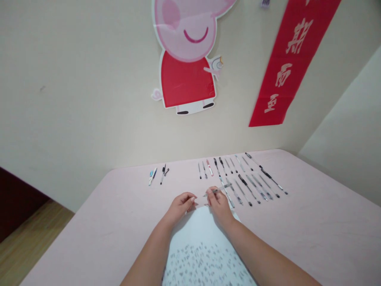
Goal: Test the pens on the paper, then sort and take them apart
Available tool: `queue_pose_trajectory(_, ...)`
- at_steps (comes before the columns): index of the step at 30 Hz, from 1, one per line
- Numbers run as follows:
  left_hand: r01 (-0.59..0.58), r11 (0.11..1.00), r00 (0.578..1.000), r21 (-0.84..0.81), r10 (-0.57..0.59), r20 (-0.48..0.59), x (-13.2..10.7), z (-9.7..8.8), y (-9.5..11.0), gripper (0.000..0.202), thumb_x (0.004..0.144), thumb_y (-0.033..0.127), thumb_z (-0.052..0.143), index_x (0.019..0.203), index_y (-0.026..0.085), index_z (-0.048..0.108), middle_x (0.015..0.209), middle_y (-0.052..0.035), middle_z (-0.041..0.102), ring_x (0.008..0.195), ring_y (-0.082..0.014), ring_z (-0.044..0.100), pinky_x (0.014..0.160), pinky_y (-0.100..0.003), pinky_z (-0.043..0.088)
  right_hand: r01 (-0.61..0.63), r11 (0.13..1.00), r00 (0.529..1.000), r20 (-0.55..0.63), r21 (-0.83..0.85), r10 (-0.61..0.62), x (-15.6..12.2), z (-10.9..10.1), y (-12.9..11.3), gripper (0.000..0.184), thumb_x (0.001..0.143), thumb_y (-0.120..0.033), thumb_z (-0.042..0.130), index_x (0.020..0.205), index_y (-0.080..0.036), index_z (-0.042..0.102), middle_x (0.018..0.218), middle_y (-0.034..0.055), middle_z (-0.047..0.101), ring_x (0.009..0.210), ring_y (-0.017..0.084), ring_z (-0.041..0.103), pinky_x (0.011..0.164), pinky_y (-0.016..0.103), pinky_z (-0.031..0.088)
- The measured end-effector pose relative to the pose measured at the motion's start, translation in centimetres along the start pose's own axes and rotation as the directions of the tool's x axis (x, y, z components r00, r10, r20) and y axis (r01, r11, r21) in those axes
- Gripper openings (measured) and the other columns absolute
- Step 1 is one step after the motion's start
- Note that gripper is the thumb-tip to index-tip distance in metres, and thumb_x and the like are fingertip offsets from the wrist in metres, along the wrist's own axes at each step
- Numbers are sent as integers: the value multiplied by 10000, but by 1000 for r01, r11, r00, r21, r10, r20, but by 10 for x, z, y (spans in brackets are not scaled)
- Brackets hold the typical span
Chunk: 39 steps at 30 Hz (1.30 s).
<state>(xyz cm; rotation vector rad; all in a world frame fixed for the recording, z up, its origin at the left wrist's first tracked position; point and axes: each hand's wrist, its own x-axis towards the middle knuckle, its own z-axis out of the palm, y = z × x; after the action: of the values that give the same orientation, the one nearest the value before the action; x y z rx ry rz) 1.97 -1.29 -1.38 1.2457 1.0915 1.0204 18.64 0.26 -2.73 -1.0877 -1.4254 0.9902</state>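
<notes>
My right hand [219, 204] is closed around a slim grey pen [222, 187], whose tip points left above the far edge of a sheet of paper [196, 226]. Dark marks cover the near part of this sheet; its far part is blank. Across a small gap, my left hand [180, 205] rests by the sheet's far left corner with fingers curled in toward the thumb. Whatever those fingers hold, if anything, is too small to make out. Just right of my right hand lies a light patterned pen [228, 194].
Pens lie in two rows on the pink-covered table [127, 222], among them a black pen [248, 188] and a red-and-white pen [210, 167]. At the back left are a blue-and-white pen [152, 176] and a black pen [162, 174]. A wall stands behind the table.
</notes>
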Motion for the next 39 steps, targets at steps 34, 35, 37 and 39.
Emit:
queue_pose_trajectory(34, -300, 727, 951, 618, 176, 255, 0, -2, -9, 368, 673, 73, 427, 810, 190, 747, 720, -19, 569, 724, -137, 549, 697, -251, 405, 74, 868, 959, 275, -490, 73, -20, -32, -2, 101, 667, -169, 467, 640, -192, 561, 524, -38, 488, 511, 126, 449, 500, 238, 308)
queue_pose_trajectory(35, -297, 726, 952, 620, 174, 252, 0, -2, -9, 365, 675, 74, 429, 811, 193, 747, 725, -19, 573, 727, -137, 551, 699, -251, 406, 60, 874, 957, 277, -483, 87, -20, -33, -3, 100, 671, -172, 467, 645, -190, 563, 519, -39, 485, 505, 125, 448, 495, 237, 307)
queue_pose_trajectory(37, -289, 726, 954, 624, 167, 248, 0, -2, -9, 363, 679, 75, 432, 814, 197, 746, 730, -18, 580, 727, -137, 553, 699, -251, 410, 53, 883, 955, 283, -466, 92, -19, -33, -3, 107, 686, -187, 467, 660, -189, 570, 536, -35, 500, 519, 128, 465, 507, 237, 321)
queue_pose_trajectory(39, -285, 727, 955, 625, 162, 248, 0, -2, -8, 366, 678, 72, 431, 819, 195, 745, 735, -18, 584, 725, -136, 554, 699, -251, 411, 72, 881, 954, 289, -467, 75, -19, -33, -2, 121, 695, -193, 460, 671, -190, 579, 561, -27, 521, 544, 135, 481, 526, 243, 332)
